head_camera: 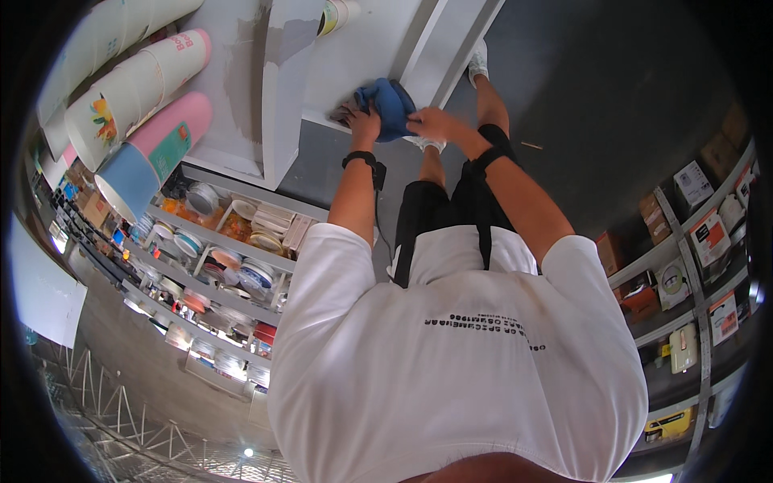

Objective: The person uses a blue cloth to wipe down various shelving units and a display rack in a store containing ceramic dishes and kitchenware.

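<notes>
A blue cloth [389, 108] is bunched up over the edge of a pale shelf board [344, 66], near the top middle of the view. My left hand [363, 125] grips its near left side, with a darker greyish-brown bit of cloth [343, 115] just beyond the fingers. On the cloth's right side, my right hand [432, 124] pinches the fabric, slightly blurred. Both wrists wear black bands. Part of the cloth's far side is hidden in its folds.
Stacked paper cups [139, 90] lie on their sides at the upper left. A white upright panel [287, 90] divides the shelf. Racks of dishes [241, 241] stand at the lower left, shelves with boxed goods [709, 235] at the right. A small stick [531, 145] lies on the dark floor.
</notes>
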Motion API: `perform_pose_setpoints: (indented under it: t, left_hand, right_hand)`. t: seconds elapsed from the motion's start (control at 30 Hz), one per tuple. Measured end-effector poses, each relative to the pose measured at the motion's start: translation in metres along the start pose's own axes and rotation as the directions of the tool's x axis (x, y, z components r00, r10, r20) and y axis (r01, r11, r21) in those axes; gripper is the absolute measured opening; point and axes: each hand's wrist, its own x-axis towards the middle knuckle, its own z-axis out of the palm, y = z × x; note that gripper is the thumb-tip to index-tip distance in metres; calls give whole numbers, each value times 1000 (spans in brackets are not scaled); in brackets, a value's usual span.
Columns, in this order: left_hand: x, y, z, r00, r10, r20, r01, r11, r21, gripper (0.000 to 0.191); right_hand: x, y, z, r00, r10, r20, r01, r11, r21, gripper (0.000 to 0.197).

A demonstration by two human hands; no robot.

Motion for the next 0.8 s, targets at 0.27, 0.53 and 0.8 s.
perform_pose_setpoints:
  t: [0.27, 0.53, 0.8]
  left_hand:
    - [-2, 106, 32, 924, 381, -14, -365, 873, -323, 70]
    - [-32, 126, 32, 869, 462, -176, -488, 857, -163, 51]
    - [-96, -20, 1, 987, 89, 137, -109, 982, 152, 34]
  right_hand:
    - [-34, -23, -57, 873, 96, -478, -28, 989, 147, 36]
    - [19, -19, -103, 664, -380, -644, 302, 924, -233, 53]
    - [67, -2, 29, 843, -528, -102, 127, 381, -916, 42]
